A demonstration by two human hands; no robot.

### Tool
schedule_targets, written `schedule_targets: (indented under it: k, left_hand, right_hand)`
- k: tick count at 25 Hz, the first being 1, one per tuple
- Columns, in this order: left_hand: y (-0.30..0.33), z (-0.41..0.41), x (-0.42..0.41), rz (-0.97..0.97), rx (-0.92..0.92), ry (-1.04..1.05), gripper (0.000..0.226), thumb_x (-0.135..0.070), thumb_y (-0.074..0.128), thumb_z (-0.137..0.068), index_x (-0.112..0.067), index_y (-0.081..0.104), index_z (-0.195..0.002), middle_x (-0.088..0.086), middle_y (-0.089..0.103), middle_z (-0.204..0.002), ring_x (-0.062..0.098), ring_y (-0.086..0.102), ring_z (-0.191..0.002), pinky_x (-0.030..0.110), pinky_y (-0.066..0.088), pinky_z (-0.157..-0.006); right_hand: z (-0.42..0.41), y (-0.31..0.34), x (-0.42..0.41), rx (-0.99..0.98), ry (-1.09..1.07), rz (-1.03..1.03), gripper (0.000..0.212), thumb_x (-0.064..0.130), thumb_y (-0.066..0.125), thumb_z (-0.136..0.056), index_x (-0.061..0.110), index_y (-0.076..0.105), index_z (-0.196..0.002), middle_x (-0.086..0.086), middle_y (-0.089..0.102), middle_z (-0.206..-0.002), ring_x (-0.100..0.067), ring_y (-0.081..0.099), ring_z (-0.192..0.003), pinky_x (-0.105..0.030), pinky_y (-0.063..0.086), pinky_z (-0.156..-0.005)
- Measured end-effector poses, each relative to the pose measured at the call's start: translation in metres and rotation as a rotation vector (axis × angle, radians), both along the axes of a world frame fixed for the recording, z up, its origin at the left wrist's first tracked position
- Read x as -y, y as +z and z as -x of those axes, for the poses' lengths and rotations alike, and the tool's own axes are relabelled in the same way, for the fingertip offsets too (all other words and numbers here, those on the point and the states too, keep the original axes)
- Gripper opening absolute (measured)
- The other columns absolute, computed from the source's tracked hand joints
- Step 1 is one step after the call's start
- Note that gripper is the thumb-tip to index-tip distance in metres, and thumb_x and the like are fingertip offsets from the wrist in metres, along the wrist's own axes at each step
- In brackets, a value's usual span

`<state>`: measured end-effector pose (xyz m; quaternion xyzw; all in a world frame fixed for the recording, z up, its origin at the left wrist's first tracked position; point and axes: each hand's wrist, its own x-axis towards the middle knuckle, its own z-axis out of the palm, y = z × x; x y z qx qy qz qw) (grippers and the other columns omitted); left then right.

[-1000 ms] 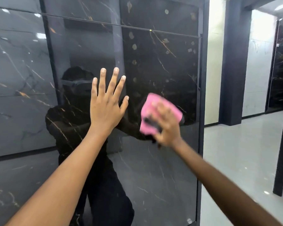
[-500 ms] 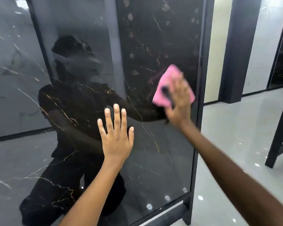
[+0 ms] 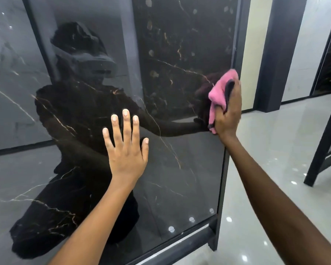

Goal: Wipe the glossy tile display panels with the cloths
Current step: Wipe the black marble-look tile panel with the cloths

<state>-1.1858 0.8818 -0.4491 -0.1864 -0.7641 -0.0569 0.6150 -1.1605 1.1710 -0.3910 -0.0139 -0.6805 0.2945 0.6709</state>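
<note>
A tall glossy black tile panel point(image 3: 180, 44) with gold veins fills the left and middle of the view, mirroring a crouching person. My left hand point(image 3: 125, 150) lies flat on the panel with fingers straight and spread, at mid height. My right hand point(image 3: 228, 109) grips a bunched pink cloth point(image 3: 219, 92) with a dark grey side and presses it against the panel close to its right edge.
The panel's dark metal frame point(image 3: 222, 188) runs down the right edge and along the bottom. A shiny grey floor point(image 3: 266, 169) spreads to the right. A dark pillar point(image 3: 273, 54) and the leg of another stand point(image 3: 323, 140) rise at the far right.
My right hand has swept the pink cloth rightwards to the panel's right edge. My left hand has slid down the panel, and the view has tilted lower.
</note>
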Motion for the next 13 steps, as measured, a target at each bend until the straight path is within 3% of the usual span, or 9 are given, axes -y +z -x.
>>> schedule_targets:
  k: [3,5,6,8,10,12,13]
  left_hand:
    - [0.001,-0.001,-0.002,-0.004,0.018,-0.013,0.064,-0.039,0.024,-0.105,-0.01,-0.002,-0.156,0.015,0.002,-0.161,0.035,-0.004,-0.147,0.05,-0.011,-0.118]
    - [0.001,-0.001,-0.001,-0.003,0.021,-0.015,0.064,-0.039,0.024,-0.106,-0.01,-0.004,-0.156,0.015,0.002,-0.161,0.036,-0.003,-0.147,0.05,-0.01,-0.118]
    - [0.001,-0.001,-0.002,-0.002,0.02,-0.012,0.064,-0.039,0.024,-0.106,-0.01,-0.003,-0.156,0.015,0.003,-0.161,0.036,-0.001,-0.147,0.05,-0.01,-0.118]
    - [0.001,-0.001,-0.001,-0.013,0.018,-0.014,0.064,-0.039,0.025,-0.106,-0.01,-0.001,-0.156,0.015,0.003,-0.161,0.037,0.001,-0.147,0.05,-0.01,-0.118]
    - [-0.003,0.0,-0.001,-0.01,0.008,-0.014,0.063,-0.038,0.026,-0.106,-0.01,0.001,-0.156,0.015,0.003,-0.161,0.037,0.0,-0.147,0.049,-0.01,-0.118]
    - [-0.001,-0.001,-0.003,-0.013,0.005,-0.012,0.062,-0.038,0.025,-0.106,-0.01,0.001,-0.156,0.015,0.003,-0.161,0.037,0.001,-0.146,0.049,-0.01,-0.118]
    - [0.001,-0.002,-0.002,-0.016,0.012,-0.016,0.062,-0.038,0.025,-0.106,-0.01,0.001,-0.156,0.015,0.004,-0.16,0.037,0.002,-0.146,0.049,-0.009,-0.118]
  right_hand:
    - [-0.02,-0.139,0.021,0.27,0.113,0.184,0.072,0.024,0.053,-0.093,0.016,0.017,-0.155,-0.009,0.025,-0.158,-0.022,0.028,-0.145,-0.05,0.028,-0.117]
    - [-0.041,-0.225,0.038,0.456,0.145,0.11,0.076,0.055,0.052,-0.092,0.028,0.017,-0.154,-0.015,0.036,-0.15,-0.033,0.04,-0.137,-0.058,0.034,-0.111]
    - [-0.044,-0.231,0.037,0.495,0.133,0.024,0.078,0.064,0.048,-0.091,0.026,0.019,-0.153,-0.019,0.04,-0.144,-0.039,0.044,-0.132,-0.061,0.037,-0.108]
    - [-0.039,-0.171,0.018,0.487,0.11,0.062,0.071,0.046,0.05,-0.096,0.017,0.018,-0.153,-0.024,0.036,-0.146,-0.045,0.038,-0.135,-0.063,0.033,-0.109]
    - [-0.022,-0.083,0.002,0.285,0.023,0.015,0.074,0.011,0.055,-0.092,0.01,0.015,-0.154,-0.017,0.021,-0.159,-0.035,0.02,-0.147,-0.051,0.02,-0.12]
    - [-0.012,-0.035,-0.014,0.183,-0.045,0.04,0.076,0.006,0.055,-0.09,0.009,0.015,-0.154,-0.011,0.018,-0.16,-0.028,0.017,-0.149,-0.041,0.017,-0.122]
    - [-0.003,-0.055,-0.022,0.189,-0.061,0.13,0.075,0.008,0.055,-0.09,0.011,0.016,-0.154,-0.008,0.023,-0.159,-0.024,0.023,-0.147,-0.04,0.021,-0.121]
